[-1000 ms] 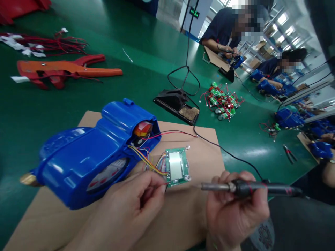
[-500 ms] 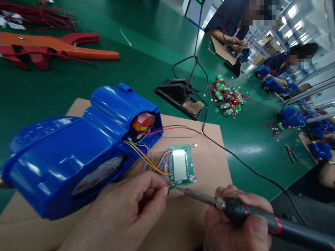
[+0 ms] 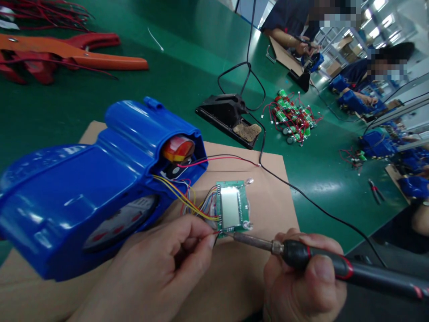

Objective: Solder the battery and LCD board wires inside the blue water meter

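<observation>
A small green circuit board with a pale rectangular screen [image 3: 230, 208] lies on a flat brown cardboard sheet [image 3: 271, 192], near the middle of the scene. At its near left corner, the left hand [image 3: 167, 257] has thumb and forefinger pinched together on a thin red wire [image 3: 216, 232]. The right hand [image 3: 303, 277] has its fingers clamped round the handle of a black soldering iron with red rings [image 3: 296, 255]; the iron's tip is at the board's near edge, close to the wire — whether they touch, I cannot tell.

Yellow and other coloured wires [image 3: 182, 197] run left from the board into the opening of a glossy blue plastic housing [image 3: 110, 165]. Farther off on the green desk [image 3: 174, 89] stands a black iron stand [image 3: 217, 112] with a brown sponge [image 3: 247, 132]. Right of it is a pile of green cylinders with red leads [image 3: 291, 118]; far left — an orange-and-red hand tool [image 3: 77, 57].
</observation>
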### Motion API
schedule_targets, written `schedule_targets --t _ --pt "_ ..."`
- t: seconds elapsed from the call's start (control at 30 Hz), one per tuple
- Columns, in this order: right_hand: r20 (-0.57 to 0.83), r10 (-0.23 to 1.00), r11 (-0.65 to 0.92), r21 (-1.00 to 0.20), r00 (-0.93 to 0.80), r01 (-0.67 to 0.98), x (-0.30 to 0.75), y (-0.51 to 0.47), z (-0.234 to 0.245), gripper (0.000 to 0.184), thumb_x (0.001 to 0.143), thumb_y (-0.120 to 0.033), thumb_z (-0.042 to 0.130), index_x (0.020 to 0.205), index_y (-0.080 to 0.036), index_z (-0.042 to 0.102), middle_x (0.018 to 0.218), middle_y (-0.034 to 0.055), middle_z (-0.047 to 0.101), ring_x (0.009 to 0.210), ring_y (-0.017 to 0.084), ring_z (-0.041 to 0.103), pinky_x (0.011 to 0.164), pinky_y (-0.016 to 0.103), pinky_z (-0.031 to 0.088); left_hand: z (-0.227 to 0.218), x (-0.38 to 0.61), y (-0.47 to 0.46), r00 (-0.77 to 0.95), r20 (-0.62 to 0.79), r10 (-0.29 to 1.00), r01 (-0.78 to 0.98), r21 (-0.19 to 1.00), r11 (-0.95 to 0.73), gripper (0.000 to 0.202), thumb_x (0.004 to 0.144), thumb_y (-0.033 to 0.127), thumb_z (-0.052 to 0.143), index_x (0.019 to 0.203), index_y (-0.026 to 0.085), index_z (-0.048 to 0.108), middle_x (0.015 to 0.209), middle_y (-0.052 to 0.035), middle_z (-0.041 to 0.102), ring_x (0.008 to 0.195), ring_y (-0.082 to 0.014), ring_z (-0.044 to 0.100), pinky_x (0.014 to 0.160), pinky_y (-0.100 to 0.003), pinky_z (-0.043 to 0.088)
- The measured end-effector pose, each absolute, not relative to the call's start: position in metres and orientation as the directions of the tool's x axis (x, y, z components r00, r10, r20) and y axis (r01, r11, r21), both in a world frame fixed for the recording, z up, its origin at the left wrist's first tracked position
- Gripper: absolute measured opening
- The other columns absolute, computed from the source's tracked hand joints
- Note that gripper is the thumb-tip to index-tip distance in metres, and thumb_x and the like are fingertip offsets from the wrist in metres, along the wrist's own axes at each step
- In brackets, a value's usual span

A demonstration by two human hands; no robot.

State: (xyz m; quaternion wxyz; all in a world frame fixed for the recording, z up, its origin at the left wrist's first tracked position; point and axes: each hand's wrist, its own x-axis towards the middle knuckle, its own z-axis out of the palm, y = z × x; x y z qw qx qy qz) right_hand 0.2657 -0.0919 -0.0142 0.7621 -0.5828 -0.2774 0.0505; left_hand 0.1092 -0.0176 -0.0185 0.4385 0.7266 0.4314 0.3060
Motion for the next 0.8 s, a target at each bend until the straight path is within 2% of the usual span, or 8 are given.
schedule_targets --t 0.13,0.37,0.57,0.7,0.8 --pt "0.372 0.394 0.313 -0.914 0.840 0.258 0.2636 -0.0893 -0.0122 0.011 0.080 -0.031 0.064 0.082 -0.022 0.069 0.066 -0.0022 0.060 0.054 0.012 0.057 0.046 0.029 0.036 -0.0192 0.1087 -0.0186 0.436 0.090 0.895 0.365 0.892 -0.267 0.017 0.089 0.032 0.057 0.073 0.031 0.064 0.053 0.0109 0.064 0.040 -0.0104 0.057 0.038 -0.019 0.039" --pt "0.347 0.379 0.290 -0.925 0.858 0.246 0.2622 -0.0877 -0.0107 0.010 0.078 -0.030 0.063 0.081 -0.021 0.068 0.066 -0.0016 0.056 0.055 0.013 0.054 0.053 0.030 0.042 -0.0196 0.1093 -0.0156 0.457 0.095 0.884 0.379 0.879 -0.291 0.018 0.091 0.033 0.052 0.077 0.030 0.062 0.055 0.0127 0.064 0.042 -0.0084 0.059 0.039 -0.017 0.039" --pt "0.468 0.394 0.330 -0.875 0.791 0.354 0.2669 -0.0871 -0.0147 0.010 0.080 -0.026 0.062 0.084 -0.018 0.066 0.068 -0.0015 0.058 0.053 0.012 0.056 0.044 0.026 0.038 -0.0244 0.1059 -0.0203 0.485 0.100 0.869 0.397 0.860 -0.320 0.014 0.091 0.030 0.052 0.080 0.031 0.060 0.055 0.0140 0.063 0.041 -0.0081 0.059 0.038 -0.016 0.039" --pt "0.491 0.399 0.358 -0.861 0.774 0.361 0.2661 -0.0855 -0.0141 0.011 0.082 -0.025 0.060 0.085 -0.015 0.064 0.065 -0.0027 0.058 0.048 0.010 0.053 0.043 0.026 0.038 -0.0270 0.1065 -0.0222 0.479 0.116 0.870 0.388 0.862 -0.328 0.013 0.091 0.028 0.051 0.081 0.031 0.060 0.057 0.0148 0.063 0.042 -0.0067 0.059 0.039 -0.015 0.039" --pt "0.529 0.396 0.355 -0.842 0.750 0.407 0.2655 -0.0858 -0.0132 0.011 0.082 -0.024 0.059 0.087 -0.015 0.064 0.065 -0.0024 0.059 0.053 0.012 0.057 0.043 0.026 0.038 -0.0250 0.1075 -0.0209 0.478 0.109 0.872 0.398 0.858 -0.325 0.013 0.090 0.026 0.052 0.081 0.031 0.060 0.058 0.0150 0.064 0.044 -0.0063 0.060 0.040 -0.015 0.039"
